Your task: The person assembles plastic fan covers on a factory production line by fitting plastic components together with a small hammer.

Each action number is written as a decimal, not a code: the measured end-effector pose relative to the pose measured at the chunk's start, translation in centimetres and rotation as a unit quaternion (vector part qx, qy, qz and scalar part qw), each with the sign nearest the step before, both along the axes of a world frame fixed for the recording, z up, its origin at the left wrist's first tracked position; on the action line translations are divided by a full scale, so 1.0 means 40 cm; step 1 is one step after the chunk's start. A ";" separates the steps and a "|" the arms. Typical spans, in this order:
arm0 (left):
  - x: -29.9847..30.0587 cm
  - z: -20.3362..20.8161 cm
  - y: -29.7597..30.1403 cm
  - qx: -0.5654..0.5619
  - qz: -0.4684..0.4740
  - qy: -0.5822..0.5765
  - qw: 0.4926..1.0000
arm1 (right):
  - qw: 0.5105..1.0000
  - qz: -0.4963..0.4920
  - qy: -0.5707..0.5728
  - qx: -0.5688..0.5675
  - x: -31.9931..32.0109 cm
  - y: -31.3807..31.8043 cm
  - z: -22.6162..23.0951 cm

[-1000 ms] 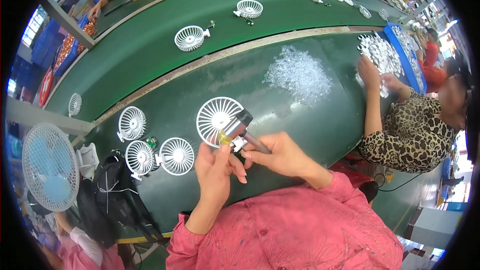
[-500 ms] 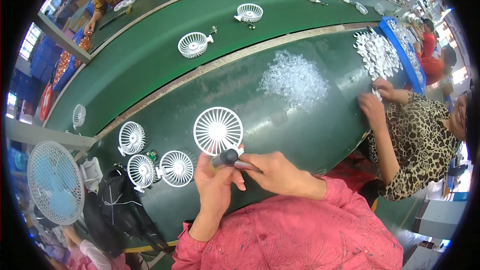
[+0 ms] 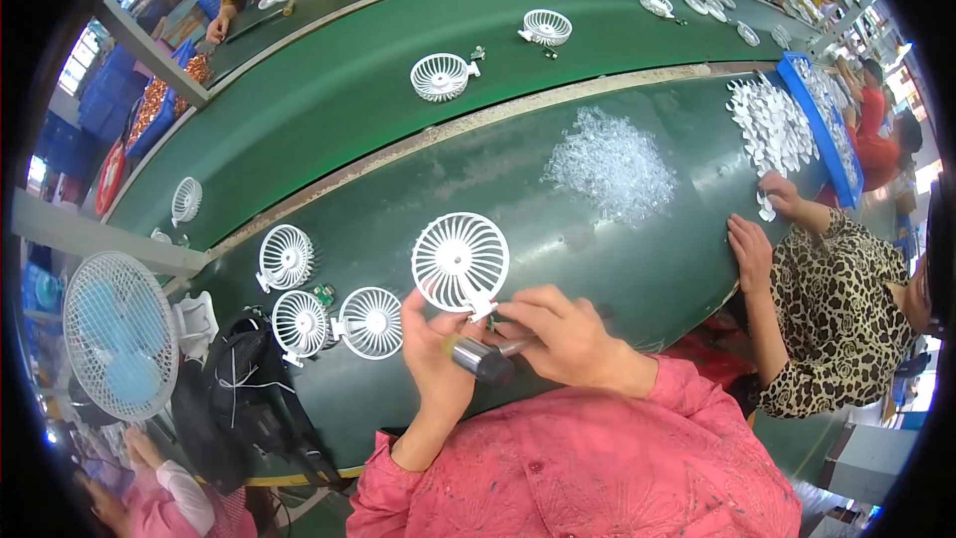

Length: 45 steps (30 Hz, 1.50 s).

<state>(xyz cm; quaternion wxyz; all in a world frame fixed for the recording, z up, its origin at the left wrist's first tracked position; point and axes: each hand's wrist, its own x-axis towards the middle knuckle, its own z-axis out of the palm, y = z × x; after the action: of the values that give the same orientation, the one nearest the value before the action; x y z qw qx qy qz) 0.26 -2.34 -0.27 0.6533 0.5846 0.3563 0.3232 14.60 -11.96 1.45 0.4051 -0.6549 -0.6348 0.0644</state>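
Note:
A white round fan housing with radial ribs and a short neck is in my left hand, its fingers closed on the lower rim near the neck. My right hand is closed on the handle of a small mallet, whose dark rounded head lies beside my left palm, just below the neck. The fingertips of my right hand are close to the neck; whether they touch it I cannot tell. Left of my hands, several fan housings lie on the green table with a small green circuit board among them.
A pile of clear plastic pieces lies ahead, with white parts and a blue tray farther right. Beyond runs a green conveyor carrying housings. A desk fan and black bag are left. A co-worker's hands work at right.
The view has shifted, moving the scene right and down. The mallet's head has dropped from in front of the neck to below it, and the housing has turned slightly, its neck now showing.

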 end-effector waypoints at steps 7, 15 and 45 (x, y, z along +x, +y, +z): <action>-0.008 0.050 -0.015 -0.083 -0.045 -0.145 0.985 | 0.997 0.038 -0.050 0.043 0.005 0.023 0.016; -0.024 0.023 -0.025 0.028 -0.042 -0.059 0.997 | 0.997 0.081 0.004 0.015 -0.008 0.024 0.026; 0.001 0.018 0.032 -0.099 0.058 -0.079 0.990 | 0.976 0.000 0.145 -0.163 0.003 0.051 0.044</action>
<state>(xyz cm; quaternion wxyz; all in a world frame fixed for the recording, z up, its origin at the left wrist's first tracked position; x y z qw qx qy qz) 0.31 -1.06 0.47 0.7141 0.4685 0.3672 0.3685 14.74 -9.93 3.21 0.3807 -0.6957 -0.5501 0.2616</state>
